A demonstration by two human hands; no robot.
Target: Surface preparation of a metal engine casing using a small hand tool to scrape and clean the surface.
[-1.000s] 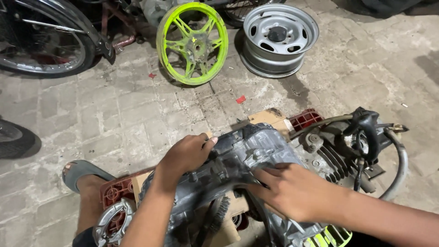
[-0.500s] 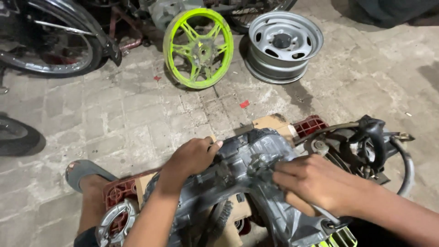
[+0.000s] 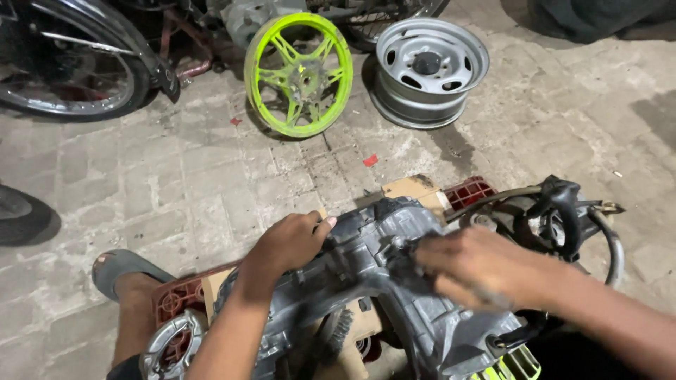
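A grey engine casing (image 3: 380,281) lies low in the middle of the view, resting on a red plastic crate (image 3: 176,302) with a piece of cardboard (image 3: 415,188) showing behind it. The casing's lower end runs off the bottom edge. The left hand (image 3: 289,243) lies flat on the casing's upper left side, fingers curled over its top edge in a loose hold. The right hand (image 3: 486,271) presses on the casing's right half; it is blurred, so whether the fingers pinch anything cannot be told. Beside the casing on the right, black hoses and cables (image 3: 563,211) loop around more engine parts, partly covered by the right forearm. A round metal cover (image 3: 169,345) sits at lower left, cut off by the frame. A foot in a grey sandal (image 3: 123,271) rests on the paved floor (image 3: 176,176). Well beyond stand a lime-green wheel (image 3: 299,74) and a grey steel rim (image 3: 429,70), with a motorcycle wheel (image 3: 67,81) at upper left, only partly in view.
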